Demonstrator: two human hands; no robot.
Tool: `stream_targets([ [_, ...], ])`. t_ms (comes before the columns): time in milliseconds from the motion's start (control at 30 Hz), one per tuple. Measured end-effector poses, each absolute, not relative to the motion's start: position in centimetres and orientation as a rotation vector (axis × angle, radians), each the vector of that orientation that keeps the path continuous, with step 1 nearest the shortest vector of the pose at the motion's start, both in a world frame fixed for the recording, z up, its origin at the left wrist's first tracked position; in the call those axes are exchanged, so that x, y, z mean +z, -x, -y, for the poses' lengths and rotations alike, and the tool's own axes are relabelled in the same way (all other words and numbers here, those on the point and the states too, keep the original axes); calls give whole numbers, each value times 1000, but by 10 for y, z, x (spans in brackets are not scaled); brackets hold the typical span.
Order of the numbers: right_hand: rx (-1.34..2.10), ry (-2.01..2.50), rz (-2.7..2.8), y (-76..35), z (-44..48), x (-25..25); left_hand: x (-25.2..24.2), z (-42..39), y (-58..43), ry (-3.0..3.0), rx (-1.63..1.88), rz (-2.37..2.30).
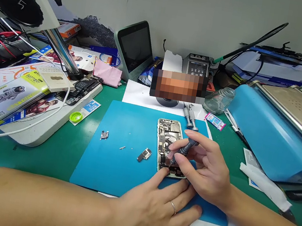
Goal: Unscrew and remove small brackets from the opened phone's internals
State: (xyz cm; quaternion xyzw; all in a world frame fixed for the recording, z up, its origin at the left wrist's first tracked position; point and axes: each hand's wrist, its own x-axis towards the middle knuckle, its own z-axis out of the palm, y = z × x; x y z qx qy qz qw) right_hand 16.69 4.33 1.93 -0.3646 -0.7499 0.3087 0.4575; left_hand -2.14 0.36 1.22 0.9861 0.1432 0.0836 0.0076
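Smartphone (168, 131), opened with its inner boards and brackets exposed, lies on the blue mat (112, 168) before you, its near end close under your hands. Your right hand (211, 169) pinches a grey screwdriver (188, 147) between its fingers, the tip slanting down to the lower part of the phone. Any marking on that shaft is too small to read. Your left hand (149, 209), wearing a ring (172, 207), rests palm down with fingers spread, one fingertip at the phone's lower edge just beside the tip.

Left of the phone on the mat sit a dark-and-silver bracket (144, 154), a tiny metal strip (122, 148) and a small silvery part (104, 135). Two more screwdrivers (190, 116) lie beyond the phone.

On your left, a yellow-and-white carton (8, 99) reads "BATTERY" in capitals; its finer print is illegible. A black knob (14, 1) above it bears a pale emblem that may be the letters "JT", though the angle makes this uncertain. Across the tabletop (108, 88), the workstation with a lit display (197, 68) shows writing too small to make out, as does the pink-and-blue packet (214, 121) near the glass jar (219, 100).
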Motion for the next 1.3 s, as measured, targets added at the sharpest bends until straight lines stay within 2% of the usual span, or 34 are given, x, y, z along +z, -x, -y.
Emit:
stream_targets([
  [1300, 803, 868, 1819, -169, -45, 19, 7, -4, 22, -3067, 320, -439],
])
